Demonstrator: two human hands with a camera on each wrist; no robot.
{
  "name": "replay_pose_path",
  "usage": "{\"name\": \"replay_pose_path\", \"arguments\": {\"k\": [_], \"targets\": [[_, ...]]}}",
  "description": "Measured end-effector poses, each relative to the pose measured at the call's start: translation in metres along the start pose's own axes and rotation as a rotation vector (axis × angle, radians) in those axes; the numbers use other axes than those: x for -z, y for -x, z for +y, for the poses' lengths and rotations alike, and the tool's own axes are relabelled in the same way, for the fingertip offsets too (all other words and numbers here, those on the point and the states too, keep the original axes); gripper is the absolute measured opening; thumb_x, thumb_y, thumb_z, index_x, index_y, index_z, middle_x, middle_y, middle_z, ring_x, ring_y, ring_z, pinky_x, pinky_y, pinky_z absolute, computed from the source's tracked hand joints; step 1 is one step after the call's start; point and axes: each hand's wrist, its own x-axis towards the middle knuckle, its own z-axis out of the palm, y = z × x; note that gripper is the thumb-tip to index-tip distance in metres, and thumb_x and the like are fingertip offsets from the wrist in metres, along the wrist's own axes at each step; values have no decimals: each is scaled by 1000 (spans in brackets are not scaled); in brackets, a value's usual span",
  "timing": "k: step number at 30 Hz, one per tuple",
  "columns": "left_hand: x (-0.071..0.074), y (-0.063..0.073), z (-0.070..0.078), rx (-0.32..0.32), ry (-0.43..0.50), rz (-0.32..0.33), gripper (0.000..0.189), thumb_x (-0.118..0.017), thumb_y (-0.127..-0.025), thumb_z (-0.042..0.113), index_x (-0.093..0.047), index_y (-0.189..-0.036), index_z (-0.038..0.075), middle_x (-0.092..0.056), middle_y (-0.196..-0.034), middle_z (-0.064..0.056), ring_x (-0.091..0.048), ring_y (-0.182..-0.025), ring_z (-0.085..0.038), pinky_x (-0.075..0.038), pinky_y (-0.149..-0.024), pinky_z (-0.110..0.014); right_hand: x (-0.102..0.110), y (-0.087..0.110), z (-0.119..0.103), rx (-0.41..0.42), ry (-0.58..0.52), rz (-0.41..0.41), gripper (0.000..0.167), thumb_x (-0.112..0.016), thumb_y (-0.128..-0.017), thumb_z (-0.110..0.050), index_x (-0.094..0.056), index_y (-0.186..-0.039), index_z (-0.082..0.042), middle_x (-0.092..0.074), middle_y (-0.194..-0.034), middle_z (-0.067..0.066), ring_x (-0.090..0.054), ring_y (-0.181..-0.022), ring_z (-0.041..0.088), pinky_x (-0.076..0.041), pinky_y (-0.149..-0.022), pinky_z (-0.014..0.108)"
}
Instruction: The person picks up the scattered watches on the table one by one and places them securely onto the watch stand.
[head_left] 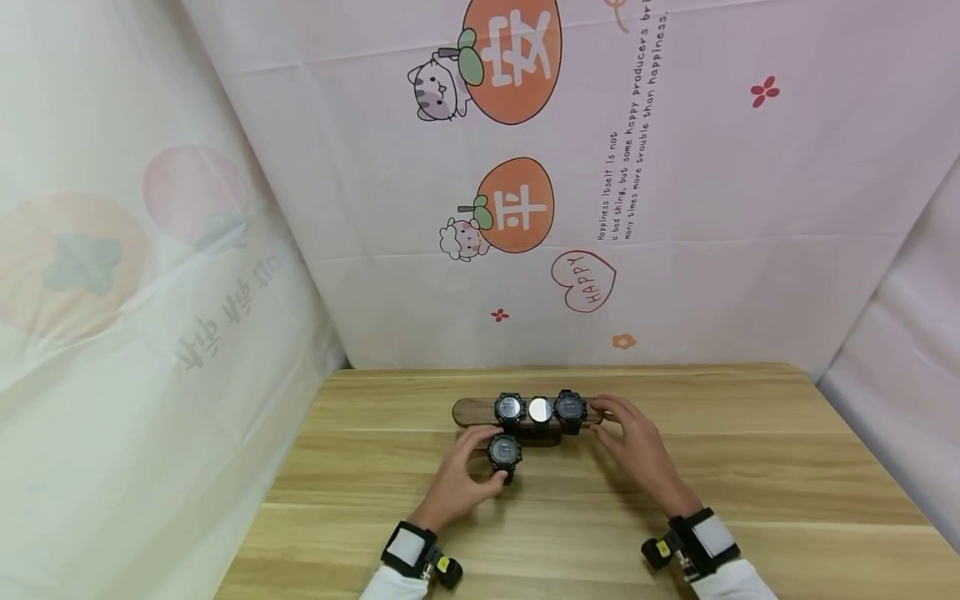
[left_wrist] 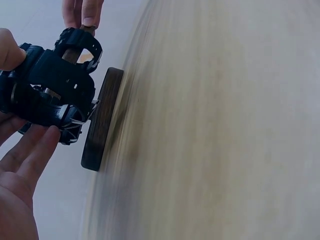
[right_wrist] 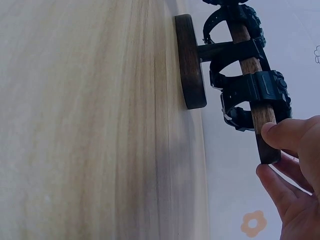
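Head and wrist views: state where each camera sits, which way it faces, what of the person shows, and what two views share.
Head: worn on the head, facing forward and down at the wooden table; both forearms show, left hand holding a black watch, right hand at the watch stand.
Left wrist: beside the left hand, looking along the tabletop; palm, fingers and the other hand's fingertips show.
Right wrist: beside the right hand, looking along the tabletop; thumb and fingers grip the bar's end.
Shared: both wrist views show the stand's dark base.
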Motion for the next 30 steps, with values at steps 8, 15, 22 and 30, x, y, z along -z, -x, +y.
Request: {"name": "replay_pose_path", "arguments": {"k": [8, 15, 22, 30], "targets": [[6, 3, -5, 8, -13, 33, 66, -84, -89, 14, -59, -149, 23, -58, -150, 7, -57, -140, -21, -53, -115, -47, -1, 1, 1, -23, -16, -23, 48, -85, -85, 5, -69, -130, -1, -68, -135, 18, -73, -112, 35, -63, -94, 50], [9, 3, -11, -20, -37, 70, 66, -84, -90, 13, -58, -150, 19, -59, -150, 2, -58, -140, -26, -52, -115, -52, 0, 0, 1, -16, -15, -15, 49, -85, -85, 5, -69, -131, 0, -68, -135, 18, -74, -110, 34, -63, -93, 49], [13, 3, -12, -2, -13, 85, 69, -84, -89, 13, -57, -151, 25, -58, -152, 0, -57, -140, -29, -58, -108, -44, 0, 2, 2, -25, -12, -10, 50, -86, -85, 6, -69, -131, -1, -68, -136, 18, -74, -109, 34, -63, -92, 48], [16, 5, -19, -42, 6, 113, 69, -83, -88, 6, -57, -150, 19, -58, -150, -6, -60, -134, -31, -63, -97, -34, 0, 3, 0, -24, -9, -7, 50, -86, -84, 5, -70, -130, -1, -69, -135, 18, -74, -109, 34, -63, -92, 50]]}}
